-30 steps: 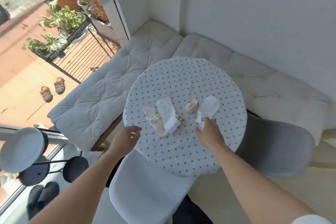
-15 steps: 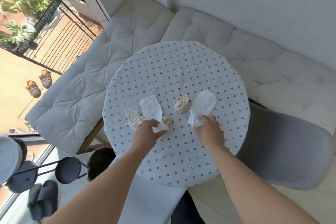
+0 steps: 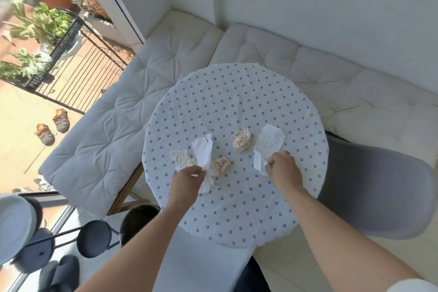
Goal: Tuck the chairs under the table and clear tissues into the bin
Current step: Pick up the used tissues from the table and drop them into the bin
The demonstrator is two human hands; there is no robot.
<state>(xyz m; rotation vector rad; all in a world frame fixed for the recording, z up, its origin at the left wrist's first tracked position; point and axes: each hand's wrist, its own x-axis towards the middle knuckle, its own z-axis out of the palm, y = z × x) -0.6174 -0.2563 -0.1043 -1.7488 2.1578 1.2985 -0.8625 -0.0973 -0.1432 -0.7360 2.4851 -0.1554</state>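
Observation:
Several tissues lie on the round table [image 3: 237,102] with its dotted cloth. My left hand [image 3: 187,181] pinches the near end of a flat white tissue [image 3: 202,152]. My right hand [image 3: 283,168] pinches the near end of another flat white tissue [image 3: 269,143]. Between them lie a larger crumpled beige ball [image 3: 241,141] and a smaller beige wad [image 3: 221,165]. A crinkled beige tissue [image 3: 181,159] rests left of my left hand. A white chair [image 3: 201,265] sits under the table's near edge; a grey chair [image 3: 376,192] stands at the right.
A cushioned white corner bench [image 3: 113,130] wraps the table's far and left sides. Black stools [image 3: 94,238] and a white round object [image 3: 14,225] stand at lower left by the glass door. No bin is in view.
My left hand reached onto the table and took hold of the left white tissue, lifting its near end. My right hand has stayed gripping the right white tissue.

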